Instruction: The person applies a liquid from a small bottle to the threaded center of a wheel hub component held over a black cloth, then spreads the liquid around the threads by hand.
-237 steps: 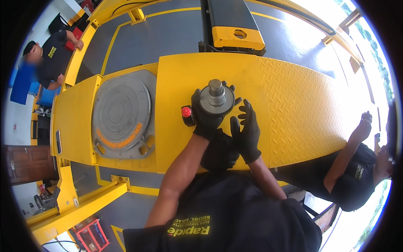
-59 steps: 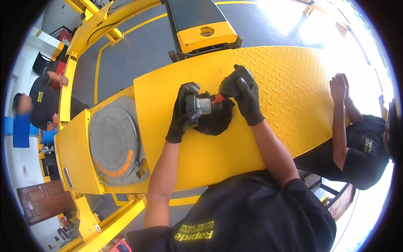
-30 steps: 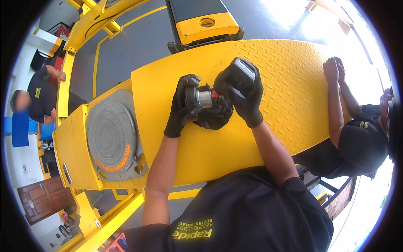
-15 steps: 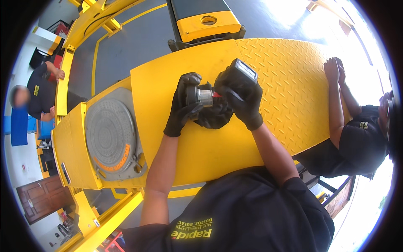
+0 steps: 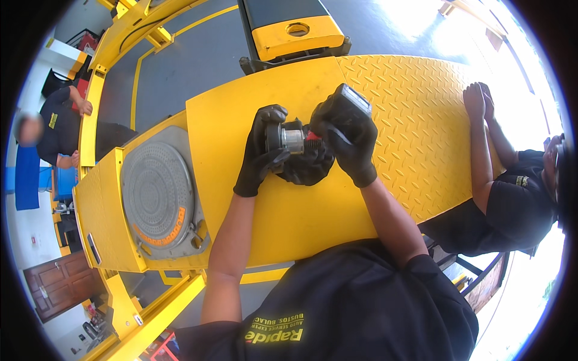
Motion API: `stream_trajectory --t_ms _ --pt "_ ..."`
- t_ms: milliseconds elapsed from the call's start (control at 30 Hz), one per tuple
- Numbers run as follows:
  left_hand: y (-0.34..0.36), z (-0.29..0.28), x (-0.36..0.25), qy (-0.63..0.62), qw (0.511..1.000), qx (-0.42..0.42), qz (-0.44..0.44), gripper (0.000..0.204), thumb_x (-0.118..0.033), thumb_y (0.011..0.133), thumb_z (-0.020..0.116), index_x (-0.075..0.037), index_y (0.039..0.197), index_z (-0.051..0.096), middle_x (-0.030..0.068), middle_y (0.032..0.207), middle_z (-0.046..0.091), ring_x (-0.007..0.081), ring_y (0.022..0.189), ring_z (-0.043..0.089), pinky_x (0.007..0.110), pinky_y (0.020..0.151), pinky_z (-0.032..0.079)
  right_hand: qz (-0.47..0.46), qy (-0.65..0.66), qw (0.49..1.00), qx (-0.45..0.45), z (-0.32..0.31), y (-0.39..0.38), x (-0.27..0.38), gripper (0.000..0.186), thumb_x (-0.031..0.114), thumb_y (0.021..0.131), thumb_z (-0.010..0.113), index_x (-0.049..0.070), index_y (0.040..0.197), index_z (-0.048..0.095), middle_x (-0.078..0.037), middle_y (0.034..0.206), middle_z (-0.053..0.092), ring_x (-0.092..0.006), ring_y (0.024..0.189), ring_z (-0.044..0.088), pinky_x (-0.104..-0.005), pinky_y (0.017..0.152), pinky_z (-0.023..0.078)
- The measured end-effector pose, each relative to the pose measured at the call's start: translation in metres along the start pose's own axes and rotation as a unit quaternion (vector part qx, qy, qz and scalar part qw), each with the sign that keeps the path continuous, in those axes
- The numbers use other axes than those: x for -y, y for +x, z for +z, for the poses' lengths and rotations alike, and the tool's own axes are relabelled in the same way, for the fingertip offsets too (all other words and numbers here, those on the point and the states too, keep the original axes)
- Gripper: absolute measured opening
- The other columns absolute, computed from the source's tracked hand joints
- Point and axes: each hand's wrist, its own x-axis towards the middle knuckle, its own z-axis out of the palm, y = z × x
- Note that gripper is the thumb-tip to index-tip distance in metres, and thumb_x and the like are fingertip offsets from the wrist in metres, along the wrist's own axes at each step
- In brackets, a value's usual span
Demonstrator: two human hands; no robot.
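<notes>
Reader: What are the hands doing?

Describer: Both wear black gloves. The left hand (image 5: pixel 263 150) has its fingers curled around the wide end of a metal part (image 5: pixel 294 141), held sideways so that its silver collar and dark threaded end point right. The right hand (image 5: pixel 354 144) has its fingers closed around a black bottle (image 5: pixel 347 103), tilted with its red nozzle (image 5: pixel 312 136) down towards the threads.

Reader: Does the nozzle touch them?

Describer: I can't tell; it overlaps the threads from this angle, and no liquid shows.

Reader: Where is the part?

Describer: In front of the chest, above a yellow platform (image 5: pixel 271 225). A crumpled black item (image 5: pixel 308 169) lies just behind and below it. To the left, a round grey plate (image 5: pixel 158 186) sits in the platform.

Reader: Which step is this?

Describer: I'd judge it to be applying something from the bottle to the threads.

Reader: What would the next move call for?

Describer: Probably a steady left grip, perhaps turning the part, while the nozzle stays lined up with the threads.

Reader: Anyone else?

Describer: One person (image 5: pixel 59 123) at far left, another (image 5: pixel 519 201) at right.
</notes>
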Motion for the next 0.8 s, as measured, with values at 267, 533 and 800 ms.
stream_trajectory --t_ms 267,533,800 --pt "0.001 -0.007 0.003 -0.014 0.999 0.032 0.013 0.070 -0.020 0.075 0.082 -0.010 0.137 0.051 0.0098 0.136 0.049 0.0263 0.139 0.044 0.039 0.120 0.035 -0.030 0.022 0.999 0.035 -0.007 0.004 -0.009 0.053 -0.001 0.089 0.080 -0.002 0.138 0.059 -0.008 0.119 0.072 -0.0149 0.106 0.070 -0.0323 0.093 0.058" --pt "-0.001 -0.005 0.003 -0.029 0.999 0.017 0.003 0.069 -0.020 0.074 0.081 -0.009 0.135 0.051 0.0093 0.134 0.049 0.0267 0.139 0.044 0.039 0.121 0.033 0.010 0.005 1.000 0.017 -0.007 0.002 -0.002 0.055 0.000 0.088 0.082 -0.002 0.138 0.059 -0.007 0.120 0.071 -0.0139 0.108 0.069 -0.0324 0.095 0.057" --pt "0.000 -0.007 0.003 -0.012 0.999 0.027 0.017 0.070 -0.021 0.074 0.083 -0.009 0.135 0.052 0.0098 0.134 0.049 0.0269 0.139 0.044 0.040 0.121 0.035 -0.013 0.013 0.999 0.033 -0.011 0.002 -0.006 0.056 -0.001 0.088 0.081 -0.003 0.140 0.058 -0.008 0.123 0.071 -0.0151 0.110 0.069 -0.0333 0.097 0.056"
